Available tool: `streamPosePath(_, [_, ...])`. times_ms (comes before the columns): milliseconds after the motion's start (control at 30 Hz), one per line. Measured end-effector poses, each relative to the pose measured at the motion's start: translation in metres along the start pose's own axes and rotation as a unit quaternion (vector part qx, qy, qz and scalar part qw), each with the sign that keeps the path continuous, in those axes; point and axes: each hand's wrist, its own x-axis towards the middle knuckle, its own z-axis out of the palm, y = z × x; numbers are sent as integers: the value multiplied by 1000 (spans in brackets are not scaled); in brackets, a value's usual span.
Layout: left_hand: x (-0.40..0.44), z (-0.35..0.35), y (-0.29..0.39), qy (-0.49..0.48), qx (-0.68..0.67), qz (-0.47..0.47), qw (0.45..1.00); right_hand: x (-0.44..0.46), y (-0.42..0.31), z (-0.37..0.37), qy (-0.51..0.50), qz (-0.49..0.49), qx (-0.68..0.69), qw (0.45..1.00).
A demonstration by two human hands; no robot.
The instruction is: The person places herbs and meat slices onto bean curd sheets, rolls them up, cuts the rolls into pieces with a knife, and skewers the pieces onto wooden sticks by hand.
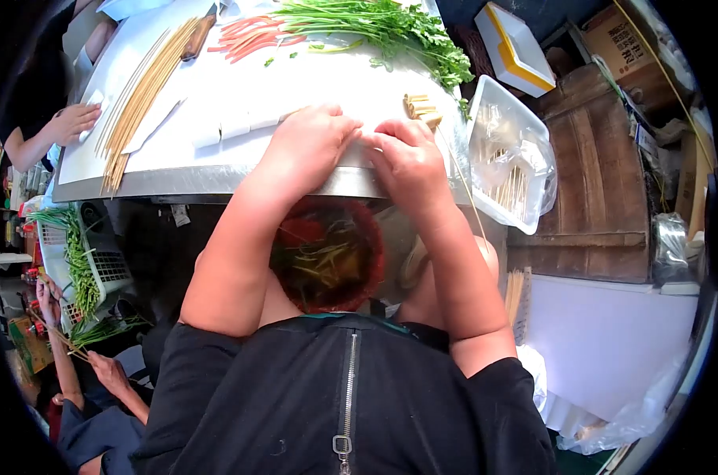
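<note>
My left hand is over the table's front edge, its fingers pinched together on something I cannot make out. Beside it, nearly touching, my right hand has thumb and fingers drawn together; what they grip is too pale and small to name. White rolls or blocks lie in a row left of my left hand. Several yellowish-brown rolls sit just beyond my right hand. A thin skewer runs from those rolls past the right side of my right hand, over the table edge.
On the metal table are long skewers, a knife, red strips and green herbs. A white bin stands right, a red basin below. Another person's hand rests at left; others hold sticks lower left.
</note>
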Motion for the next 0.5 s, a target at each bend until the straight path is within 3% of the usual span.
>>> streamPosePath(100, [1,9,-5,45,-20,-19,999,7,1,0,-35,-22,-131,990])
streamPosePath(200, [-3,15,-5,121,-47,-48,990,22,5,2,-107,-18,-205,973])
streamPosePath(267, [-5,11,0,159,-54,-68,983,23,20,9,-97,-13,-198,975])
streamPosePath(333, [-5,3,7,21,-289,-248,924,29,15,6,-88,-11,-191,978])
streamPosePath(367, [-5,5,7,27,-291,-246,924,27,9,4,-79,155,17,985])
streamPosePath(400, [-6,8,6,29,-409,-255,876,26,2,2,-65,310,223,922])
streamPosePath(433, [-6,11,6,30,-519,-260,814,24,-2,2,-43,321,355,877])
streamPosePath(500, [-7,13,8,44,-571,-240,784,20,-10,-6,-43,334,378,862])
